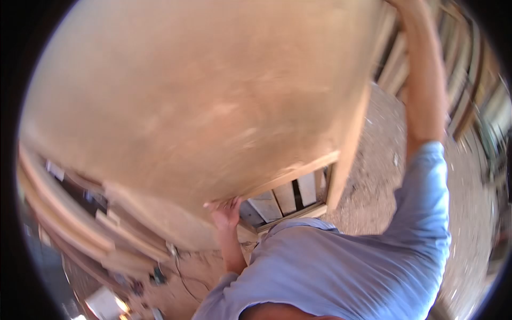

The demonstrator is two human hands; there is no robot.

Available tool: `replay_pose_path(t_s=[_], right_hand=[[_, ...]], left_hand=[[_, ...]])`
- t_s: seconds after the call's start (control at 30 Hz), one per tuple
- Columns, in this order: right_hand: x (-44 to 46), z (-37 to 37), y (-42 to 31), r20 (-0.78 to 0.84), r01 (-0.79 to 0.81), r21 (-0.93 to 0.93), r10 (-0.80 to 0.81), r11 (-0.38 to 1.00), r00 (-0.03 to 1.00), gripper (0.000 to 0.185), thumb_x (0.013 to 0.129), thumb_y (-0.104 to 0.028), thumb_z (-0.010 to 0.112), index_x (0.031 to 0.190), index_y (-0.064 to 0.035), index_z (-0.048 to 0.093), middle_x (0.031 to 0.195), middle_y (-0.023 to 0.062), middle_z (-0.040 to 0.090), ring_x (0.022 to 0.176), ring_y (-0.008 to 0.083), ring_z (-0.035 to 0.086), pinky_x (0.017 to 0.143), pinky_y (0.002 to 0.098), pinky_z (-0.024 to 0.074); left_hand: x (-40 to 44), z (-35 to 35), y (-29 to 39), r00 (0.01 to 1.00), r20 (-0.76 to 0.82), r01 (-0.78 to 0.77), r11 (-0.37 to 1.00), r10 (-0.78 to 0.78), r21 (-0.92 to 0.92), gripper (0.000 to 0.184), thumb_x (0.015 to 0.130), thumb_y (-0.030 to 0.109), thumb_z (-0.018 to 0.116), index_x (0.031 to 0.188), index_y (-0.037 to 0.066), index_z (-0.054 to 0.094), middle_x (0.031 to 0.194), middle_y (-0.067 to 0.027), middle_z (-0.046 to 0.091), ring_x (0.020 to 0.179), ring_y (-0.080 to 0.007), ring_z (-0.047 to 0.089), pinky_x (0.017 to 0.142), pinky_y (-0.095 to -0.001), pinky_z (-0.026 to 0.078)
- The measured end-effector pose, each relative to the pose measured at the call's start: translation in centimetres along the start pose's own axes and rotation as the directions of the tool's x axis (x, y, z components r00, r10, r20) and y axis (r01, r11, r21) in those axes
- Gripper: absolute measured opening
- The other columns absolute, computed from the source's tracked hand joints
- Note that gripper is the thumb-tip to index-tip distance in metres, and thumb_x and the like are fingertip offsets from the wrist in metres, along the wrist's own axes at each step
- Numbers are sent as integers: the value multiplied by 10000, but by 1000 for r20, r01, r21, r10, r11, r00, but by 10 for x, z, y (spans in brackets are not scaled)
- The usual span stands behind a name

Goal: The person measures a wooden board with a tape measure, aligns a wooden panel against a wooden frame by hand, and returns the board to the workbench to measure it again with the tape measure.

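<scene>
A large, thin wooden panel (176, 96) fills the upper middle of the view, blurred by motion. At its lower edge my left hand (226, 211) is closed round the border, thumb to the left. My right arm stretches up along the panel's right side. Only the base of my right hand (397, 3) shows at the top of the view, so its fingers are hidden. A wooden frame (349, 154) borders the panel at the lower right, with an opening through which pale slats (285, 198) show.
Long boards (69, 210) are stacked at the left. More timber (458, 64) leans at the upper right. Bare ground (373, 160) lies right of the frame. A cable (184, 277) and a white object (105, 303) are on the ground at the lower left.
</scene>
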State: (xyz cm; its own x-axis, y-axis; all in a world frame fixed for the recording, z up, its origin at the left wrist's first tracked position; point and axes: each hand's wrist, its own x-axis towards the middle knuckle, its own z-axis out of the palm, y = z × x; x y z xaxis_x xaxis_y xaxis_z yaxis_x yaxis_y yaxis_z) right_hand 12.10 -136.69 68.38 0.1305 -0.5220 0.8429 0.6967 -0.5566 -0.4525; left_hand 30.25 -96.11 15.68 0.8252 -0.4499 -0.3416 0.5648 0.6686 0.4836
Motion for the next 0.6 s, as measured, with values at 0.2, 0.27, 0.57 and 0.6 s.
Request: replay_pose_path(t_s=[0.2, 0.27, 0.57, 0.6], right_hand=[[-6, -24, -1, -194, -132, -315, 73, 940, 978, 633, 859, -464, 574, 1174, 84, 549, 1196, 179, 579, 1033, 283, 570, 922, 438, 454], [-6, -21, -7, -238, -184, -359, 101, 915, 966, 663, 869, -483, 544, 1187, 98, 538, 1233, 195, 560, 1059, 305, 562, 939, 465, 453], [1, 3, 6, -245, -249, -415, 155, 875, 957, 595, 881, -456, 535, 1236, 21, 539, 1293, 149, 528, 1099, 303, 532, 953, 443, 422], [13, -5, 19, -189, -183, -381, 117, 906, 975, 582, 889, -453, 525, 1232, 17, 545, 1288, 152, 531, 1091, 302, 535, 954, 434, 421]], left_hand=[[12, 1, -17, 989, -91, -117, 993, 117, 0, 924, 776, 703, 510, 1338, -4, 315, 1294, -283, 392, 1151, -378, 453, 978, -491, 415], [19, -2, -24, 994, 47, -102, 982, 95, 160, 756, 781, 671, 548, 1183, 34, 487, 1109, -190, 560, 1000, -284, 564, 881, -425, 486], [8, 11, -21, 990, 58, -135, 980, 128, 145, 561, 846, 576, 546, 1054, 57, 584, 917, -91, 662, 837, -184, 638, 760, -337, 540], [8, 11, -21, 990, 53, -138, 981, 132, 135, 561, 846, 576, 546, 1054, 57, 584, 917, -91, 662, 837, -184, 638, 760, -337, 540]])
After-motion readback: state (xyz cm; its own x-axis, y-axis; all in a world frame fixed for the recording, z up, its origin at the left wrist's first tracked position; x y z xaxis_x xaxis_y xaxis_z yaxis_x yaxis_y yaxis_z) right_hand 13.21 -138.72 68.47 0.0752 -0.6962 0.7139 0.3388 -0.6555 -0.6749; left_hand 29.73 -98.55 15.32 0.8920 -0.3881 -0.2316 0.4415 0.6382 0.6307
